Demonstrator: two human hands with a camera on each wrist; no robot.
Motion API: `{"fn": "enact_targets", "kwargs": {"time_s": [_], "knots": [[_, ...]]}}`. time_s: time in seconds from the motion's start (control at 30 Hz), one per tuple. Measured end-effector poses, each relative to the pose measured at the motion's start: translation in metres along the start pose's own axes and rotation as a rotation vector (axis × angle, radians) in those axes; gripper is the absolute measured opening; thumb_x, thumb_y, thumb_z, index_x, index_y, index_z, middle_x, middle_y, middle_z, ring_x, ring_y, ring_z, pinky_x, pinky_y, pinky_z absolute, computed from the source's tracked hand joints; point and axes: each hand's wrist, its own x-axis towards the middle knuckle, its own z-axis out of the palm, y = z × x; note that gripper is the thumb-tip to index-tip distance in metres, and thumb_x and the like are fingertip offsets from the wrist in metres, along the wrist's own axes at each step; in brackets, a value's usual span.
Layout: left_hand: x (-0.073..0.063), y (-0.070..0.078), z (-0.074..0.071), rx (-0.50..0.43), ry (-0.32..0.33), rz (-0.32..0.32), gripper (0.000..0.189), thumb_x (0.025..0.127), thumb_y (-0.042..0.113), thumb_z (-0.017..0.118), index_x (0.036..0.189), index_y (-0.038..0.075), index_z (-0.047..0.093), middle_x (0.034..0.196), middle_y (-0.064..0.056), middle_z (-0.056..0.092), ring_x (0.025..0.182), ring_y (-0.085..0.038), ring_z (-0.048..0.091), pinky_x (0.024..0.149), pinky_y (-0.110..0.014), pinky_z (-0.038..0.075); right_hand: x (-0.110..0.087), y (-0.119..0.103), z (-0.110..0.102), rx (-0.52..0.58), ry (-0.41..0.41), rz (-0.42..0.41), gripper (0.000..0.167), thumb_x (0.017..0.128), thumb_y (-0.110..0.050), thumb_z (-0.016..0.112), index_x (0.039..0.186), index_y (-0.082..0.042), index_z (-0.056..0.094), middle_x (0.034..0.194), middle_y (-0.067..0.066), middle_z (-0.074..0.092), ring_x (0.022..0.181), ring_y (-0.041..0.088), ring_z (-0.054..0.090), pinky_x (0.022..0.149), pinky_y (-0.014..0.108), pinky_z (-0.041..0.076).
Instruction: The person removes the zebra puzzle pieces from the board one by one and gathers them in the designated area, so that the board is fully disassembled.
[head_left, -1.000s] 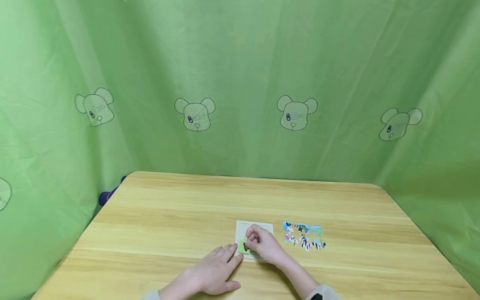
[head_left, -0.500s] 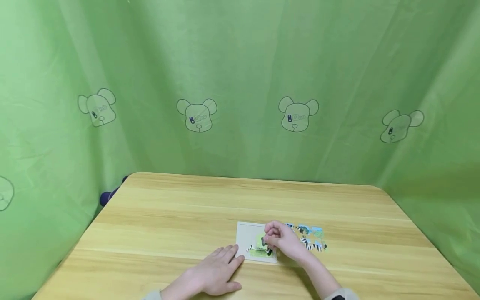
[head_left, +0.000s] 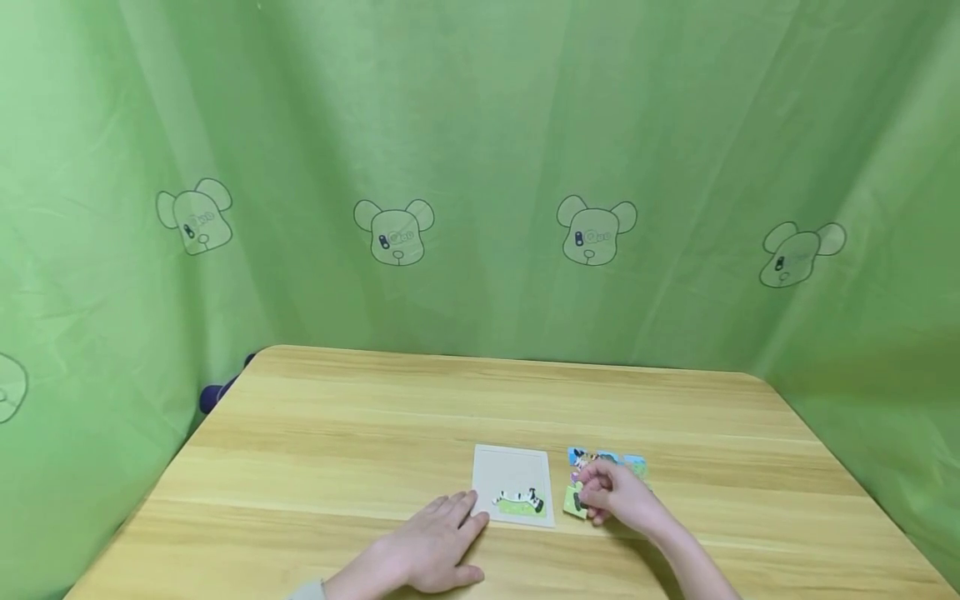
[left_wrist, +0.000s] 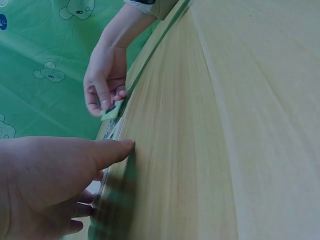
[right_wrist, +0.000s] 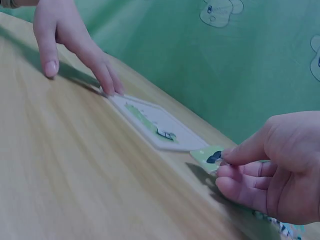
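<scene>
My right hand (head_left: 621, 498) pinches a green puzzle piece (head_left: 574, 502) with a dark patch between thumb and fingers. In the right wrist view this puzzle piece (right_wrist: 207, 157) is raised over the table, its shadow beneath it. A pale puzzle tray (head_left: 510, 467) lies to its left, with green and black-and-white pieces (head_left: 521, 503) joined along its lower right. My left hand (head_left: 427, 542) lies with fingers extended, fingertips at the tray's lower left corner. In the left wrist view, the left hand (left_wrist: 50, 180) covers most of the tray.
Loose puzzle pieces (head_left: 635, 463) in blue, green and zebra stripes lie right of the tray, partly hidden behind the right hand. The wooden table (head_left: 337, 417) ends at a green curtain (head_left: 480, 300) printed with bear heads. Something purple (head_left: 213, 397) shows beyond the table's left edge.
My right hand has carried the green puzzle piece rightward, from over the tray's left side to beside the loose pieces. The joined pieces in the tray are now uncovered. My left hand has stayed put.
</scene>
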Motion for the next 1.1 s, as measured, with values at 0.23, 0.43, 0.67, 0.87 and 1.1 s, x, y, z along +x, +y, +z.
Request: {"fn": "enact_targets", "kwargs": {"time_s": [0.23, 0.43, 0.67, 0.87, 1.1], "knots": [[0.000, 0.001, 0.000, -0.002, -0.013, -0.015, 0.071, 0.087, 0.056, 0.050, 0.141, 0.013, 0.038, 0.148, -0.014, 0.029, 0.135, -0.026, 0.029, 0.109, -0.038, 0.027, -0.006, 0.007, -0.002, -0.067, 0.032, -0.002, 0.023, 0.080, 0.003, 0.063, 0.099, 0.011, 0.054, 0.072, 0.008, 0.058, 0.060, 0.019, 0.056, 0.051, 0.030, 0.054], [0.000, 0.001, 0.000, -0.002, -0.009, -0.005, 0.070, 0.087, 0.055, 0.050, 0.142, 0.012, 0.037, 0.148, -0.015, 0.029, 0.135, -0.026, 0.029, 0.109, -0.039, 0.027, -0.009, 0.009, -0.002, -0.140, 0.064, -0.005, 0.021, 0.078, 0.003, 0.065, 0.098, 0.009, 0.060, 0.070, 0.007, 0.058, 0.058, 0.018, 0.056, 0.048, 0.029, 0.053], [0.001, 0.001, 0.002, -0.004, -0.007, -0.004, 0.070, 0.088, 0.055, 0.049, 0.142, 0.012, 0.037, 0.148, -0.015, 0.028, 0.135, -0.026, 0.028, 0.109, -0.039, 0.027, -0.012, 0.006, 0.000, -0.172, 0.092, 0.012, 0.022, 0.078, 0.003, 0.065, 0.098, 0.010, 0.061, 0.069, 0.006, 0.057, 0.056, 0.019, 0.057, 0.049, 0.028, 0.053], [0.001, 0.001, 0.001, -0.005, -0.008, -0.007, 0.070, 0.088, 0.055, 0.049, 0.142, 0.012, 0.036, 0.148, -0.015, 0.028, 0.135, -0.026, 0.028, 0.109, -0.039, 0.026, -0.012, 0.003, 0.002, -0.188, 0.127, 0.019, 0.022, 0.077, 0.004, 0.066, 0.098, 0.011, 0.060, 0.069, 0.006, 0.056, 0.056, 0.019, 0.058, 0.049, 0.028, 0.054], [0.000, 0.001, 0.001, 0.009, -0.007, -0.005, 0.071, 0.088, 0.055, 0.049, 0.142, 0.012, 0.037, 0.148, -0.015, 0.029, 0.135, -0.027, 0.029, 0.109, -0.039, 0.027, -0.009, -0.002, 0.004, -0.178, 0.126, 0.012, 0.026, 0.076, 0.001, 0.067, 0.101, 0.009, 0.061, 0.074, 0.006, 0.056, 0.061, 0.019, 0.058, 0.053, 0.027, 0.054]]}}
